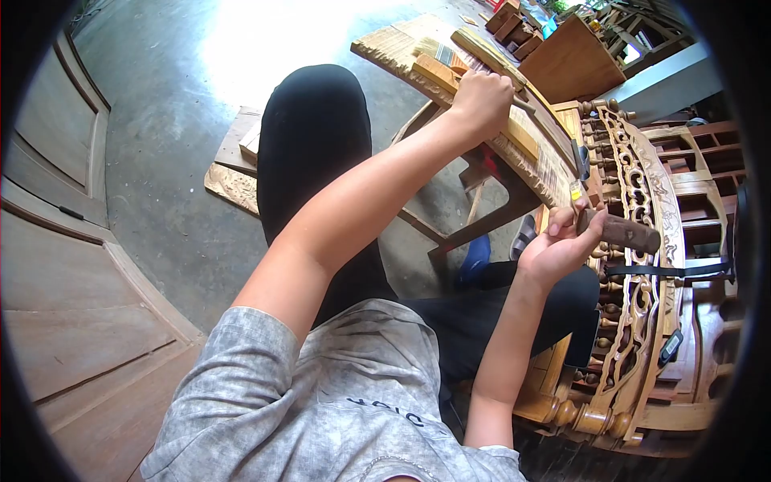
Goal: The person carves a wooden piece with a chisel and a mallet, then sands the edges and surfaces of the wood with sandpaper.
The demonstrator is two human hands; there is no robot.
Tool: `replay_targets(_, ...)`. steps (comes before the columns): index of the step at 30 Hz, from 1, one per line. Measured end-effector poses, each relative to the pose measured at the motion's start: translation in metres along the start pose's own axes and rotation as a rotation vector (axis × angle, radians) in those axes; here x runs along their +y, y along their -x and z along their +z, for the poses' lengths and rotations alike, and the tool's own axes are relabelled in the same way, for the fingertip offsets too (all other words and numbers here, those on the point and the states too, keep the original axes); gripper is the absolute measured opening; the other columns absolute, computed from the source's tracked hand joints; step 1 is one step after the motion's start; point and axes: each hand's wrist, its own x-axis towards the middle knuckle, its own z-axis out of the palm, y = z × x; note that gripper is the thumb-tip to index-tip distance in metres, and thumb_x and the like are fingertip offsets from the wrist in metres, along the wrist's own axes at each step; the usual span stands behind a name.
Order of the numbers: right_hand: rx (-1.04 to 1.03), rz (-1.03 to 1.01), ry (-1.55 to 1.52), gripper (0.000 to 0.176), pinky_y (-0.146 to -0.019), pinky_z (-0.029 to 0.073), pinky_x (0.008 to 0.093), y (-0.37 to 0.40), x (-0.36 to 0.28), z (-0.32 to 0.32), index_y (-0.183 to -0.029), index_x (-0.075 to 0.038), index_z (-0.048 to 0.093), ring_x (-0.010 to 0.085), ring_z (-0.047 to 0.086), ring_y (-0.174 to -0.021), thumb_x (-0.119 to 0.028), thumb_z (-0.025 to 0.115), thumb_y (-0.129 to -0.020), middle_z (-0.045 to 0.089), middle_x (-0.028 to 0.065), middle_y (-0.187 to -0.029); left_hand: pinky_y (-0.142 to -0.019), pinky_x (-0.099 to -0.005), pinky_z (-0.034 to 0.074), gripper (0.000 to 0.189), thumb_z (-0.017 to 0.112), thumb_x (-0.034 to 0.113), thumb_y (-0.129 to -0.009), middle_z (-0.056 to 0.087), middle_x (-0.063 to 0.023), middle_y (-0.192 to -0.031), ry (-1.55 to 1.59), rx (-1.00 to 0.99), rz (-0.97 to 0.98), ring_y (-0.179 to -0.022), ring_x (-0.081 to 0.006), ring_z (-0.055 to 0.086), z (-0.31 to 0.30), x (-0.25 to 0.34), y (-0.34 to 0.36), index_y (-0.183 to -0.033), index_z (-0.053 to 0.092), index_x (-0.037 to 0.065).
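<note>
My left hand [483, 104] is closed in a fist over the work board, its fingers wrapped round something I cannot make out. Beneath it lies a wooden board [385, 46] with a rough, carved edge. A flat brush [444, 55] and several loose wood pieces [520, 138] rest on that board beside the fist. Lower down, at the board's near corner, my right hand [556, 251] is turned palm up. Its fingers curl round a dark wooden club [622, 230], whose thick end points right. Part of the club is hidden behind the fingers.
A wooden stand [514, 213] supports the board, close to my knees. Carved furniture panels [634, 265] with turned spindles stand tightly on the right. Wooden panels [56, 257] lean at the left. Wood offcuts [233, 173] lie on the concrete floor [165, 173].
</note>
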Motion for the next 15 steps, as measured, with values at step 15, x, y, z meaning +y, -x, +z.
replay_targets(15,-0.431,0.625,0.152,0.041,-0.051,0.034,0.0207,0.011,0.011,0.004,-0.125,0.001,0.056,0.0061,0.044,-0.058,-0.035,0.057,-0.107,0.053,0.0011,-0.075,-0.080,-0.0440,0.058,0.016,0.064,0.013,-0.085,0.076,-0.0194,-0.089,-0.058,0.018,0.004,-0.086,-0.0345,0.076,-0.003,-0.002,0.001,-0.093,0.071,0.002)
